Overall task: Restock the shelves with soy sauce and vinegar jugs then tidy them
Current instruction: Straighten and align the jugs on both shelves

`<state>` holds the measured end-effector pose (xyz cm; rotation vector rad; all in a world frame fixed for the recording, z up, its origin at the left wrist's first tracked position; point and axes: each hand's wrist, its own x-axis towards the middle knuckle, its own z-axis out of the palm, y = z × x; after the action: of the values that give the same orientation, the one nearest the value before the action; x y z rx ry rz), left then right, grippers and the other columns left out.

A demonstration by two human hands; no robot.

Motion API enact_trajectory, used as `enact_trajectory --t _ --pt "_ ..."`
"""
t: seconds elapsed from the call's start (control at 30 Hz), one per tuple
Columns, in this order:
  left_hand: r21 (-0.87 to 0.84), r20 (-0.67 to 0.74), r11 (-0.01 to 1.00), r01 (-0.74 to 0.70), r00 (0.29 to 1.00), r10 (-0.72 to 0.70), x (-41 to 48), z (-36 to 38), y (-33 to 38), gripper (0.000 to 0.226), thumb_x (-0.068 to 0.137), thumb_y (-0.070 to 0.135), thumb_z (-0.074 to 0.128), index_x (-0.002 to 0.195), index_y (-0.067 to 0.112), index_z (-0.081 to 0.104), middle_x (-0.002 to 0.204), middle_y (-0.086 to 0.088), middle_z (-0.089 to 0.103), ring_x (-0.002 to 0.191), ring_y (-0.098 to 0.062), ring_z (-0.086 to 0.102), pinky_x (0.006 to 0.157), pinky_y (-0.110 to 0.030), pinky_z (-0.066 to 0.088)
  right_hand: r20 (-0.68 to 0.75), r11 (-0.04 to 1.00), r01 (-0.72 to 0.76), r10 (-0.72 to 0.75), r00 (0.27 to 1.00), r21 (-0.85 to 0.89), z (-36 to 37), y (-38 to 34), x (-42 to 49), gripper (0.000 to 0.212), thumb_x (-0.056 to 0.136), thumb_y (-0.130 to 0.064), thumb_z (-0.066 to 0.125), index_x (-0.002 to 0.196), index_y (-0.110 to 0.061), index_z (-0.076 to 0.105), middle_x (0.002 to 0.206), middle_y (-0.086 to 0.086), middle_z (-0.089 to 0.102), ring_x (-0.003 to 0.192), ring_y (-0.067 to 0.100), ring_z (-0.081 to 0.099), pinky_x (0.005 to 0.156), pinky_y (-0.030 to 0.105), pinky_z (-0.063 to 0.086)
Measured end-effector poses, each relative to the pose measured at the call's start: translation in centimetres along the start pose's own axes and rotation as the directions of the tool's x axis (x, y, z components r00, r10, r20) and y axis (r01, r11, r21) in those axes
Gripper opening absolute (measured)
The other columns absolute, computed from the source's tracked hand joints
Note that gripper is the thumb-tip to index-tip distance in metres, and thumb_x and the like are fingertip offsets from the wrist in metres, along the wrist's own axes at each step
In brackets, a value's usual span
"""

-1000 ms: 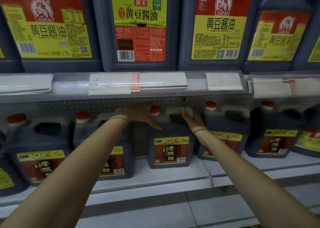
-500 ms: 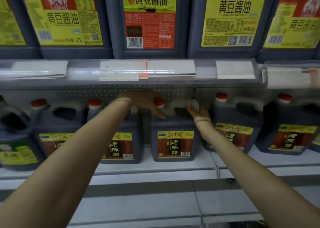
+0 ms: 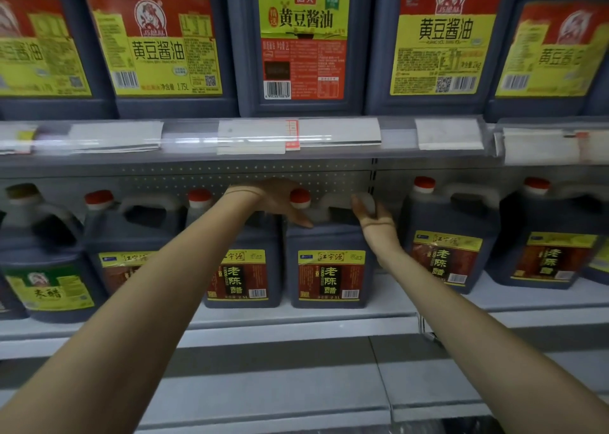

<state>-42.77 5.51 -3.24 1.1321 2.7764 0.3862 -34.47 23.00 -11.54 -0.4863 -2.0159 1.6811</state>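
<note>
Grey metal shelving point(image 3: 296, 323) spans the frame, with big dark soy sauce jugs point(image 3: 438, 38) along the top row. On the lower shelf at centre stands a dark vinegar jug with a red-and-yellow label point(image 3: 329, 236). The left hand point(image 3: 280, 199) lies with straight fingers on its shoulder beside the red cap point(image 3: 300, 196); the right hand point(image 3: 374, 222) curls round its handle.

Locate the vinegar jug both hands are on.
Head view, lower shelf, just right of centre: the vinegar jug stands between two like jugs, left hand by its red cap, right hand on its handle.
</note>
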Motion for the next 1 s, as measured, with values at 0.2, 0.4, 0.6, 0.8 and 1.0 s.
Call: enact_trajectory --t 0.2,0.4,0.6,0.8,1.0 --pt "0.043 -0.104 0.999 0.024 0.994 -0.019 -1.3 1.7 -1.1 0.092 0.074 0.06 0.07 0.146 0.023 0.026 0.153 -0.005 0.031 0.138 -0.027 0.031 0.115 -0.041 0.025 0.101 0.99 -0.038 0.053 0.994 -0.139 -1.0 -0.2 -1.1 0.075 0.088 -0.06 0.044 0.148 -0.019 0.024 0.147 0.008 0.039 0.132 0.03 0.039 0.107 0.039 0.033" --pt "0.221 -0.237 0.975 0.017 0.971 0.037 -3.0 2.2 -0.1 0.081 0.09 0.067 0.034 0.152 0.029 -0.001 0.161 -0.001 -0.002 0.148 -0.023 -0.003 0.118 -0.046 -0.006 0.056 0.936 0.086 -0.071 0.996 -0.342 -3.0 0.6 -3.7 0.102 0.064 -0.092 0.029 0.132 -0.018 0.044 0.131 0.005 0.052 0.12 0.025 0.05 0.103 0.05 0.04" --pt "0.152 -0.219 0.982 -0.108 0.966 0.14 -2.0 3.3 2.8 0.076 0.093 0.065 0.028 0.151 0.032 -0.007 0.161 -0.001 -0.005 0.147 -0.026 0.003 0.119 -0.045 0.0 -0.047 0.757 0.214 -0.308 0.95 -0.618 -7.6 0.6 -5.0 0.076 0.085 -0.069 0.025 0.14 -0.019 0.038 0.148 0.006 0.035 0.139 0.024 0.027 0.113 0.053 0.02" --pt "0.091 -0.196 0.968 -0.233 0.949 0.247 -0.6 4.0 8.1 0.08 0.091 0.063 0.038 0.151 0.034 -0.007 0.16 0.004 -0.009 0.147 -0.022 -0.005 0.117 -0.038 -0.003 -0.194 0.833 0.147 -0.29 0.937 -0.533 -13.5 1.0 -4.2 0.073 0.085 -0.069 0.027 0.143 -0.025 0.034 0.152 0.002 0.03 0.14 0.023 0.026 0.113 0.056 0.018" --pt "-0.042 -0.136 0.959 -0.28 0.953 0.272 2.9 5.1 12.4 0.095 0.084 0.061 0.056 0.151 0.036 -0.007 0.161 0.003 -0.007 0.147 -0.022 0.0 0.116 -0.034 0.006 -0.19 0.885 0.125 -0.231 0.954 -0.449 -18.2 2.0 -2.2 0.091 0.074 -0.085 0.028 0.137 -0.021 0.042 0.146 0.005 0.033 0.132 0.025 0.037 0.109 0.051 0.031"
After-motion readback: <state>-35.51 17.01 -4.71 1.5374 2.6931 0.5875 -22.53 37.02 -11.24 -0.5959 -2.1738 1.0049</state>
